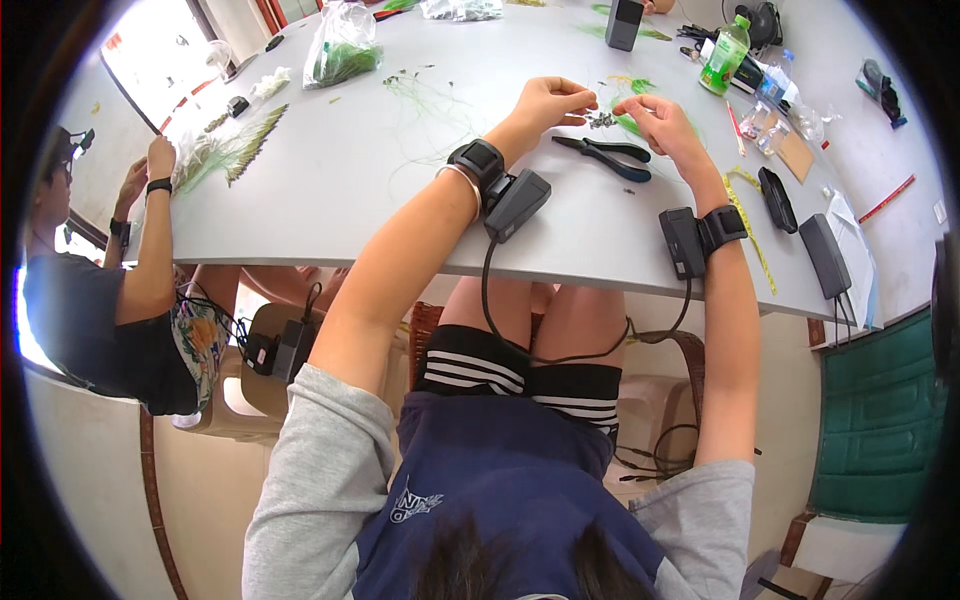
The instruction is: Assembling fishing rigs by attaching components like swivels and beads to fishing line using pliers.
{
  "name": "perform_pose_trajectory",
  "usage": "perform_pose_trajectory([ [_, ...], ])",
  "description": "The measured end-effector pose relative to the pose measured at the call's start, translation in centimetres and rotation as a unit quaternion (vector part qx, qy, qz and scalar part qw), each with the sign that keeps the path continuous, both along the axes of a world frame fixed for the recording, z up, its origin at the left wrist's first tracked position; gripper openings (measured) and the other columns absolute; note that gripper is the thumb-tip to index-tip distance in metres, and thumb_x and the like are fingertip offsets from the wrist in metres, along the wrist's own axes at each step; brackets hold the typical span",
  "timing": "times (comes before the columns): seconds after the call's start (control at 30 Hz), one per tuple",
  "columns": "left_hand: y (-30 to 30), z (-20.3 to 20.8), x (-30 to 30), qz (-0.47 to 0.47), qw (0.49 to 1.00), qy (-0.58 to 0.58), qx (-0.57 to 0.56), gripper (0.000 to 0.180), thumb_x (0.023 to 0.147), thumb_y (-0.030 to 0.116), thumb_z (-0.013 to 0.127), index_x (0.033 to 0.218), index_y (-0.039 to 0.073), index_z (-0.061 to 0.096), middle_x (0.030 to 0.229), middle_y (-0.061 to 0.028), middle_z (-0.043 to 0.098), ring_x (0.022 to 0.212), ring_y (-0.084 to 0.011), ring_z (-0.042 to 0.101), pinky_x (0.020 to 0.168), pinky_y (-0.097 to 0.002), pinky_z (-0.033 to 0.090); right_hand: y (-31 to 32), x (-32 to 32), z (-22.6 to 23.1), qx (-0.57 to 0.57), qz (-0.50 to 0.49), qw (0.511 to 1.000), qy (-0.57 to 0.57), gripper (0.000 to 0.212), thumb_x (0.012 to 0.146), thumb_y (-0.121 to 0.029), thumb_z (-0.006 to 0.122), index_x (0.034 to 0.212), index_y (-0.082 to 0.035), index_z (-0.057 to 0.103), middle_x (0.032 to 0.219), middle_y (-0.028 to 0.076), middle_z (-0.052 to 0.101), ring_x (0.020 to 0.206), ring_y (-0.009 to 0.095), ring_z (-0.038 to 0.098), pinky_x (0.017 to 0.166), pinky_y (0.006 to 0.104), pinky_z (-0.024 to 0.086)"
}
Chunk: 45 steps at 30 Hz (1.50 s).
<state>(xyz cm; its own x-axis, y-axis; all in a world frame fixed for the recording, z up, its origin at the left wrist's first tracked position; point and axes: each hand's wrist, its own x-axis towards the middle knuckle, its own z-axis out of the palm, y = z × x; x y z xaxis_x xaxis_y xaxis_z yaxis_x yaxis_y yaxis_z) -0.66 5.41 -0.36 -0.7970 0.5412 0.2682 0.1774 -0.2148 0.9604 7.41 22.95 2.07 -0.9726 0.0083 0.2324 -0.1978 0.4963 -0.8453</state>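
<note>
Over the far part of the table, my left hand point(551, 104) has its thumb and index finger pinched together; whatever lies between them is too small to name. Facing it, my right hand point(660, 124) is also closed in a pinch, with bright green strands point(628, 124) beside its fingertips. A little pile of small dark metal pieces point(601, 121) lies between the two hands. Just nearer to me rest pliers point(608, 154) with dark handles, touched by neither hand. One more small dark piece point(629, 191) lies below them.
A clear bag of green strands point(344, 50) and a green bundle point(245, 150) lie to the left. At right are a green-labelled bottle point(726, 58), a yellow measuring tape point(752, 230) and a black case point(777, 200). A co-worker point(110, 270) sits at the left edge.
</note>
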Motion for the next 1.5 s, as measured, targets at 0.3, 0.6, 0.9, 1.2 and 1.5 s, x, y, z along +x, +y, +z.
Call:
perform_pose_trajectory([
  [0.3,0.3,0.1,0.4,-0.021,0.991,0.081,-0.107,0.021,0.073,0.022,0.067,0.085,0.005,0.062,0.082,-0.0043,0.063,0.075,-0.0098,0.059,0.067,-0.0220,0.047,0.1,-0.4,-0.4,0.042,0.009,0.994,0.096,0.024,0.083,-0.028,0.057,0.091,-0.005,0.059,0.062,-0.003,0.056,0.053,0.003,0.042,0.052,0.0185,0.033],
  [0.6,0.3,0.0,0.5,-0.026,0.992,0.069,-0.099,0.025,0.073,0.023,0.066,0.089,0.004,0.061,0.083,-0.0046,0.063,0.079,-0.0102,0.058,0.067,-0.0224,0.047,0.8,-1.0,-0.6,0.039,0.032,0.988,0.144,0.025,0.084,-0.026,0.056,0.092,-0.002,0.059,0.076,0.003,0.062,0.072,0.005,0.054,0.065,0.0186,0.040],
  [0.9,0.2,-0.1,-0.1,-0.003,0.992,0.085,-0.092,0.026,0.072,0.022,0.067,0.088,0.002,0.061,0.080,-0.0071,0.063,0.076,-0.0117,0.059,0.065,-0.0216,0.047,1.5,-1.0,-0.7,0.119,0.031,0.985,0.121,0.022,0.083,-0.024,0.057,0.090,-0.003,0.060,0.058,-0.002,0.053,0.054,0.002,0.042,0.052,0.0200,0.033],
  [1.2,0.8,0.1,0.6,-0.006,0.981,0.135,-0.137,0.024,0.067,0.020,0.068,0.081,0.002,0.064,0.077,-0.0069,0.063,0.069,-0.0095,0.059,0.057,-0.0201,0.049,0.1,-0.9,-1.1,0.140,0.003,0.975,0.171,0.015,0.081,-0.019,0.058,0.082,-0.005,0.057,0.046,-0.006,0.035,0.045,0.004,0.027,0.044,0.0221,0.021],
  [1.5,0.0,0.8,1.3,-0.083,0.992,0.051,-0.085,0.027,0.078,0.028,0.060,0.095,0.008,0.061,0.085,-0.0011,0.059,0.079,-0.0081,0.054,0.071,-0.0225,0.045,0.0,-0.9,-0.8,0.055,-0.017,0.980,0.189,0.016,0.082,-0.018,0.056,0.079,-0.004,0.049,0.050,-0.004,0.040,0.047,0.003,0.030,0.043,0.0212,0.022],
])
